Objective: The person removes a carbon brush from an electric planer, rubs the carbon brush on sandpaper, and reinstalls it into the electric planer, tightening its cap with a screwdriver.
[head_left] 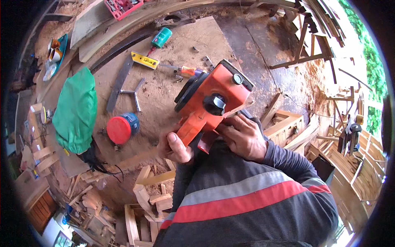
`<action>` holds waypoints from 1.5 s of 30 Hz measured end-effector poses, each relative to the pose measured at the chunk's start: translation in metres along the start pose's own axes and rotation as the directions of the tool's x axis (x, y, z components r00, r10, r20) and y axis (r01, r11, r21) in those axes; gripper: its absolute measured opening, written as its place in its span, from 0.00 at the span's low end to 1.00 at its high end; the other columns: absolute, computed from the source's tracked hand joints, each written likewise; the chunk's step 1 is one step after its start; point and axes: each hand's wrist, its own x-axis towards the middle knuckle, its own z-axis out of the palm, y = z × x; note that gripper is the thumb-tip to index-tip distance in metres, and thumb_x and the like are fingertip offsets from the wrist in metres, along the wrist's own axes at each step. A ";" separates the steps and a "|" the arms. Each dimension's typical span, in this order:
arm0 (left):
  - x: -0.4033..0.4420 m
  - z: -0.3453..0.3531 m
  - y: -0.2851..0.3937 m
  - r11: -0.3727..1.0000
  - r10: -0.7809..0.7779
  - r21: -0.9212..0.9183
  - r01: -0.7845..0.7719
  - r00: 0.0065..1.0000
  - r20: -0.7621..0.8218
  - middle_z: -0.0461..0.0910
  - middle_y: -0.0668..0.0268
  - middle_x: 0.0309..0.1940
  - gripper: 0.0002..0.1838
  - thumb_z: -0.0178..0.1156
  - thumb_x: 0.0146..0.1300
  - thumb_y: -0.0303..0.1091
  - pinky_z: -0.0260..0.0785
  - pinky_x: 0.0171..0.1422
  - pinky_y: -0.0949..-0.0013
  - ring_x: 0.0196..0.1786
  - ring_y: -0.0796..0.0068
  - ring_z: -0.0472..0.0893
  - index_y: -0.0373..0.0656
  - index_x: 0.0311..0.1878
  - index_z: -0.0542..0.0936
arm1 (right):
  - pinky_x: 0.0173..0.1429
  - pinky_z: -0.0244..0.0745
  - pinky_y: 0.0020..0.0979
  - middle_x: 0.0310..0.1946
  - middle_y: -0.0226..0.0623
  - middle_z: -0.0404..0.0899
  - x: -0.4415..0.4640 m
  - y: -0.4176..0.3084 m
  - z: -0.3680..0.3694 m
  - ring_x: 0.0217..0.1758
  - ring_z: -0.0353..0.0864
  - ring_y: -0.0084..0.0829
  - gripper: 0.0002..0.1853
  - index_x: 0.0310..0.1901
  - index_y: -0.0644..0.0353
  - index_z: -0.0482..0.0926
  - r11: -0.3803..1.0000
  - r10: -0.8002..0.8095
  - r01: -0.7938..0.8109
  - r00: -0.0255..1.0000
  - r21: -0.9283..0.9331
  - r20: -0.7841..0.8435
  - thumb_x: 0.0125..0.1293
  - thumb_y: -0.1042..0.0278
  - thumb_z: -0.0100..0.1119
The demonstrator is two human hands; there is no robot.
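Note:
An orange electric planer (216, 96) with a black knob is held up close to my body, above the front edge of the bench. My left hand (177, 148) is closed around the end of its handle, thumb on top. Against the planer's right side, my right hand (245, 138) is curled with bent fingers, and its fingertips are partly hidden. Beyond the planer lie a screwdriver with an orange and purple handle (189, 71) and a yellow-handled try square (145, 60). A jar with a red lid (119, 129) stands to the left, near a metal T-shaped wrench (133, 94).
Sawdust covers the wooden workbench (160, 111). A green cloth bag (76, 111), a green bottle (162, 37) and a handsaw (131, 40) lie on it. A red tool case (121, 7) sits at the back. Wooden frames (284, 125) and offcuts stand around the bench.

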 end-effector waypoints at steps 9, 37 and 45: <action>-0.002 -0.001 0.008 0.944 -0.297 -0.145 0.295 0.955 0.007 0.83 0.59 0.24 0.21 0.59 0.70 0.44 0.69 0.31 0.67 0.27 0.71 0.80 0.33 0.29 0.83 | 0.48 0.82 0.41 0.43 0.42 0.81 0.008 0.000 -0.005 0.45 0.85 0.45 0.15 0.49 0.57 0.83 0.996 0.074 -0.072 0.996 0.056 -0.041 0.58 0.75 0.67; 0.008 -0.001 0.018 0.938 -0.279 -0.183 0.294 0.955 0.103 0.84 0.60 0.26 0.23 0.58 0.72 0.47 0.69 0.34 0.70 0.29 0.72 0.80 0.34 0.33 0.84 | 0.45 0.81 0.40 0.42 0.44 0.80 0.004 0.012 0.011 0.44 0.84 0.46 0.13 0.47 0.61 0.82 0.989 0.063 -0.051 0.994 0.140 -0.089 0.61 0.77 0.68; 0.007 -0.004 0.009 0.948 -0.247 -0.175 0.266 0.961 0.125 0.84 0.58 0.27 0.23 0.59 0.71 0.47 0.70 0.35 0.69 0.29 0.70 0.81 0.34 0.32 0.84 | 0.36 0.76 0.39 0.34 0.41 0.76 0.006 0.017 0.018 0.35 0.80 0.43 0.12 0.43 0.62 0.80 0.989 -0.009 0.034 0.986 0.146 -0.169 0.58 0.78 0.70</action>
